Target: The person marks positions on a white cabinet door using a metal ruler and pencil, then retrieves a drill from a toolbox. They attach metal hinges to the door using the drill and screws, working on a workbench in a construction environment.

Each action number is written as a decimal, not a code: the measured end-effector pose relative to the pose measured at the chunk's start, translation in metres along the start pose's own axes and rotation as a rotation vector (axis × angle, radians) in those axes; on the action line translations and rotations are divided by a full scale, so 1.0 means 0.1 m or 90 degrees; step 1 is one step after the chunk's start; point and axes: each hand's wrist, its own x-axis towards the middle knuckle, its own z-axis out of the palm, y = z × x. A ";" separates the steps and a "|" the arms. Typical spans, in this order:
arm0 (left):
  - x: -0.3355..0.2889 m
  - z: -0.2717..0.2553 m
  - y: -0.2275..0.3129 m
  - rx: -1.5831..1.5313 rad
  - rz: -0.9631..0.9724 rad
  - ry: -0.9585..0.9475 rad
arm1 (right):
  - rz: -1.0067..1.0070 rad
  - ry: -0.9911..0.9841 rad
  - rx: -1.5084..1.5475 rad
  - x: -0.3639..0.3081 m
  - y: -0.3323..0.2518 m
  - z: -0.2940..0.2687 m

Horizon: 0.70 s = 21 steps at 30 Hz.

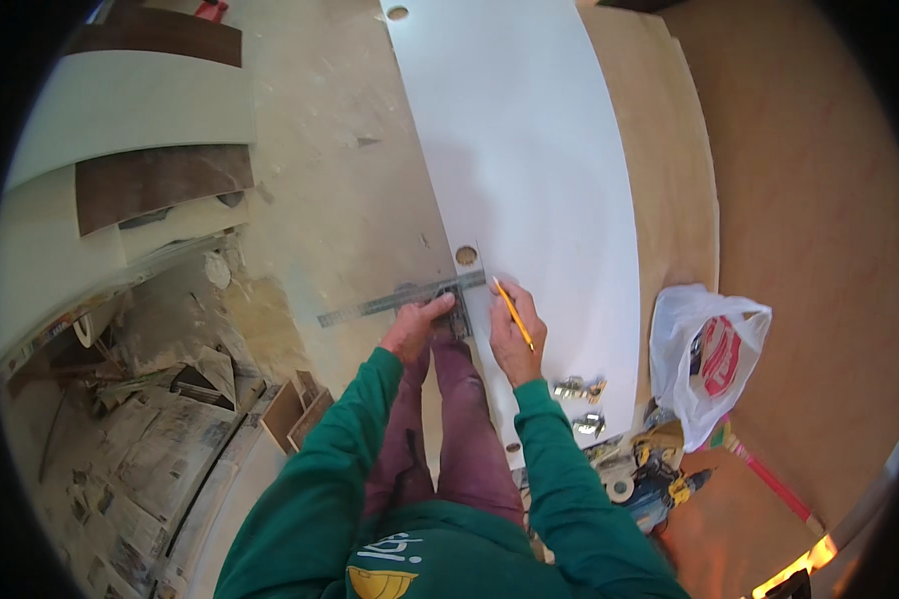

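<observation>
A white board (529,150) with round holes along its left edge lies in front of me. My left hand (418,324) grips a combination square (370,304), its thumb on top. The head of the square sits by the board's left edge, and the tip of its blade reaches onto the white face just below one round hole (466,256). In my right hand (518,339) is a yellow pencil (514,311), slanting across the fingers. That hand rests on the board, just right of the blade's tip. Two metal cabinet hinges (579,388) lie on the board nearer to me, right of my right forearm.
Under the white board lies a tan wooden sheet (669,150). To the right are a white plastic bag (709,364), a cordless drill (654,494), a tape roll (619,487) and a red-handled tool (769,484). Board offcuts (165,180) and a dusty surface (140,479) are at left.
</observation>
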 end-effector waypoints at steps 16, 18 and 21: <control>0.97 -0.25 3.02 -0.013 0.191 0.011 | -0.011 -0.027 0.146 1.64 -0.80 0.27; 1.23 -0.26 3.53 0.001 0.206 0.006 | -0.015 -0.029 0.148 2.07 -0.95 0.49; 1.53 -0.26 4.14 0.008 0.192 0.009 | -0.005 0.006 0.221 2.74 -1.33 0.79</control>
